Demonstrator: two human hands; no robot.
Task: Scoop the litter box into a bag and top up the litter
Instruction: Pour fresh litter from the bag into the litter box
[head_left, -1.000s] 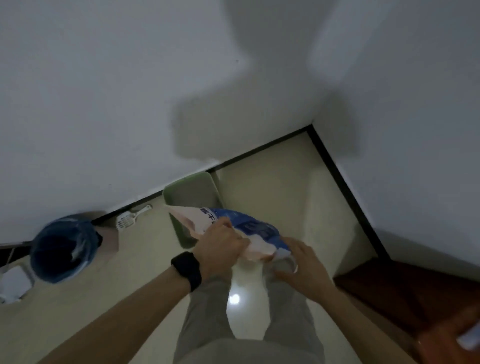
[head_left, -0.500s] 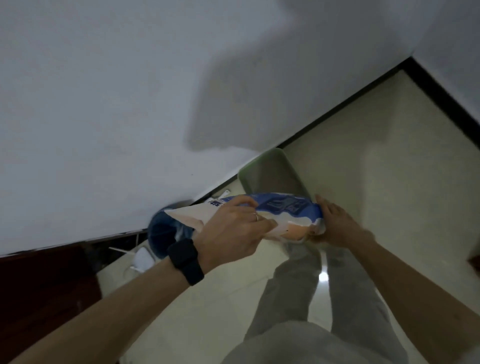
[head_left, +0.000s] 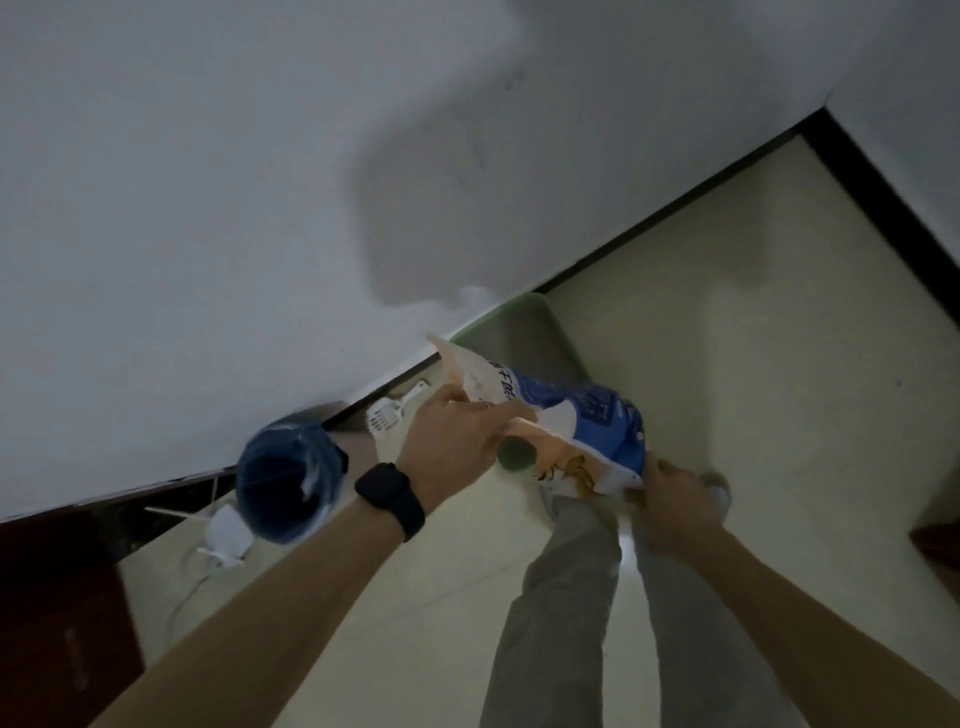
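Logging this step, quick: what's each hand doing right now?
Left hand: grips the litter bag near its top.
Right hand: holds the bag's bottom end.

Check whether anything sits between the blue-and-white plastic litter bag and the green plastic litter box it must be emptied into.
Nothing visible does. The blue-and-white plastic litter bag, gripped by the left hand and right hand, hangs above the green plastic litter box. The white slotted scoop and blue-lined bin lie aside.

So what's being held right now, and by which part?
The litter bag, in both hands: the left hand grips its side below the open mouth, the right hand is at its bottom end, fingers hidden behind it.
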